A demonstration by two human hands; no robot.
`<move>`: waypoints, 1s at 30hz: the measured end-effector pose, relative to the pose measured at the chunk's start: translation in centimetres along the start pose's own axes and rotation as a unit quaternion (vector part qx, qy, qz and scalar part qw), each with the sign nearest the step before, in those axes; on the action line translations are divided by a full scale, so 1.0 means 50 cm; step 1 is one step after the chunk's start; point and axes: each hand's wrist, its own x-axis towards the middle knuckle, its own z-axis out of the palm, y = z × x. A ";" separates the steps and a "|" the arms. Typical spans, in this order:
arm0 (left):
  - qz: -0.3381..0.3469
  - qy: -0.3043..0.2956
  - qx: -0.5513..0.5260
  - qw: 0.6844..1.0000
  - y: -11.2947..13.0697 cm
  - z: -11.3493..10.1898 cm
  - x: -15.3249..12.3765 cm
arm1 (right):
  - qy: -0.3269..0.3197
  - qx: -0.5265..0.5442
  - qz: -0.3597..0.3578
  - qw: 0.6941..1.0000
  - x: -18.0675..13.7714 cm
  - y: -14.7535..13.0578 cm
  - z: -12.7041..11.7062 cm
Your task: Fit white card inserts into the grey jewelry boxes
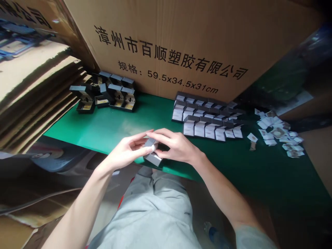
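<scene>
At the front edge of the green table, a small hinged gift box (153,159) with a grey outside and a pale inside stands between my hands, its lid raised. My left hand (127,150) grips it from the left, the thumb laid across the lid area. From the right, my right hand (176,145) curls around the same box, fingertips meeting the left ones at its top. What lies inside the box is mostly hidden by my fingers.
Open dark boxes (120,93) stand at the back left. Rows of open boxes with white linings (204,129) stand right of centre. Small white cards (277,133) lie heaped at the right. A large carton (166,41) walls the back; stacked cardboard sheets (38,93) rise at the left.
</scene>
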 end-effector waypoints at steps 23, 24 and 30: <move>0.032 -0.042 -0.043 0.998 0.008 -0.008 0.011 | 0.034 -0.140 -0.034 0.989 -0.004 -0.014 0.020; 0.037 -0.040 -0.048 0.997 0.007 -0.009 0.011 | 0.038 -0.121 -0.035 0.991 -0.004 -0.013 0.015; 0.038 -0.050 -0.060 0.996 0.003 -0.011 0.010 | 0.068 -0.111 -0.071 0.989 -0.006 -0.008 0.012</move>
